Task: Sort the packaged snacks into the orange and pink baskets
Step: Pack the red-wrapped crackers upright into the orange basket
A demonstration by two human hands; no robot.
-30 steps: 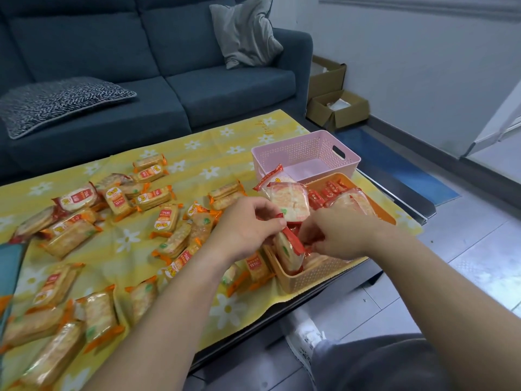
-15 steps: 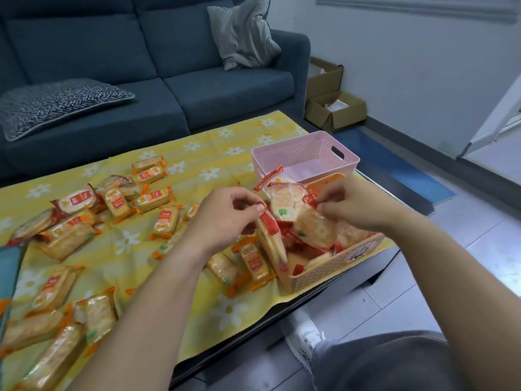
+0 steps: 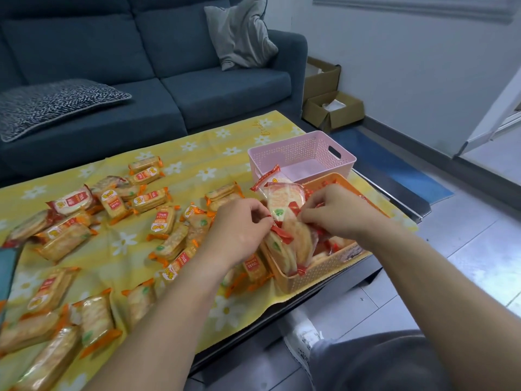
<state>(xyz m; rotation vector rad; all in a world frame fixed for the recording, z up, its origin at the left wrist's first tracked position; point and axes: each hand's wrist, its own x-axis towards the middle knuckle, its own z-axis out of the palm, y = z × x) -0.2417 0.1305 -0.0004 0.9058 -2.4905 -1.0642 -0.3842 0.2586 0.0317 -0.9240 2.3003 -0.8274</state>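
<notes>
The orange basket (image 3: 318, 273) sits at the table's near right corner and holds several red-edged rice cracker packs (image 3: 284, 200) standing on edge. My left hand (image 3: 239, 230) pinches the red top edge of one upright pack (image 3: 277, 245) at the basket's left end. My right hand (image 3: 335, 211) pinches the top of the neighbouring pack (image 3: 300, 238) from the right. The pink basket (image 3: 298, 153) stands just behind, with nothing visible inside. Several orange-edged cracker packs (image 3: 162, 221) lie scattered on the yellow daisy cloth (image 3: 197, 153) to the left.
A dark blue sofa (image 3: 180, 88) with a grey cushion and a patterned cushion (image 3: 56, 104) runs along the far side. Cardboard boxes (image 3: 332, 108) stand on the floor at the right, beside a blue mat. My knee (image 3: 366, 362) and a shoe are below the table's edge.
My right hand came down from above the basket to the packs' tops, close to my left hand. The packs it lifted now stand on edge in the orange basket.
</notes>
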